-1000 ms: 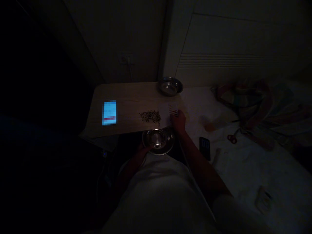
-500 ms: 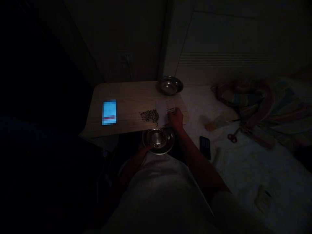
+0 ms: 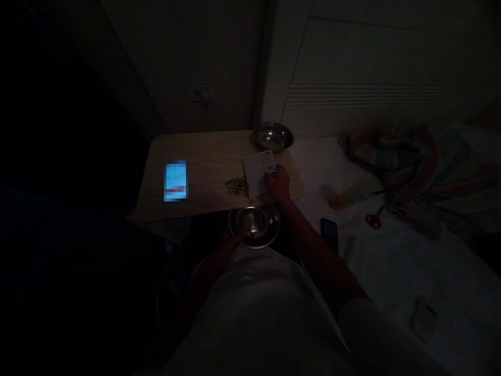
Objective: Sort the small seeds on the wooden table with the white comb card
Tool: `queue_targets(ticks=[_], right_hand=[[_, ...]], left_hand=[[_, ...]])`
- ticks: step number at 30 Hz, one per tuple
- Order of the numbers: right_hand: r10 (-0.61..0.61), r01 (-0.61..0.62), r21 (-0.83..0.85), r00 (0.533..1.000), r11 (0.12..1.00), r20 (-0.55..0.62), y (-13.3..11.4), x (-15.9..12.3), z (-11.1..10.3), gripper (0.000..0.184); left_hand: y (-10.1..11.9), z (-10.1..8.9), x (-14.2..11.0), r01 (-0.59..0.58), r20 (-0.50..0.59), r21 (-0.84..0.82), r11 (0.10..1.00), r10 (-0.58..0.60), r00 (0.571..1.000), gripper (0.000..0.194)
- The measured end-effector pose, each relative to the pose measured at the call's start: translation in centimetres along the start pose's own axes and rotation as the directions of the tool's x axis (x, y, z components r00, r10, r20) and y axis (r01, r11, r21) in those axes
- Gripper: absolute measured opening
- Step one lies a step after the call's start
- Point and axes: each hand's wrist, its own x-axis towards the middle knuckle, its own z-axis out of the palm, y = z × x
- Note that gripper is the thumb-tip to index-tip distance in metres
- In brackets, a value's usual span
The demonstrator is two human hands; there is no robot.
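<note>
My right hand (image 3: 278,184) is closed on a flat white slotted piece (image 3: 254,175), perhaps plastic, held at its slotted right end. Its left edge touches a small pile of dark and pale seed-like bits (image 3: 235,186) on the wooden table (image 3: 203,151). Just below the table's front edge, my left hand (image 3: 235,239) grips the near left rim of a small metal bowl (image 3: 255,222). That bowl sits over a wider metal bowl (image 3: 270,237), and a few bits lie inside it near my thumb.
The room is very dark. Another metal bowl (image 3: 273,137) stands at the table's back right corner, and a lit screen (image 3: 176,180) is on the left. To the right, a white-sheeted bed holds a phone (image 3: 329,232), red-handled scissors (image 3: 373,221) and a striped cloth (image 3: 403,156).
My right hand has moved left and slightly away from me with the white slotted piece. The pile's right side is pushed in, and some bits are at the table's front edge. My left hand stays put.
</note>
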Motion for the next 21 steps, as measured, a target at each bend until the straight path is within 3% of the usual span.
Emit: queue_targets(ticks=[7,14,21], right_hand=[[-0.133,0.135,0.044,0.99,0.99,-0.052,-0.5,0.9,-1.4,0.029],[-0.276,0.276,0.016,0.961,0.961,0.013,0.1,0.1,-6.6,0.036],[-0.242,0.242,-0.057,0.97,0.969,0.0,1.7,-2.8,-10.7,0.037]], left_hand=[[0.4,0.2,-0.4,0.018,-0.001,0.007,1.0,-0.018,1.0,0.066],[0.6,0.1,-0.5,-0.024,0.013,0.048,0.999,0.024,1.0,0.065],[0.7,0.2,-0.6,-0.022,-0.005,0.021,1.0,0.022,1.0,0.069]])
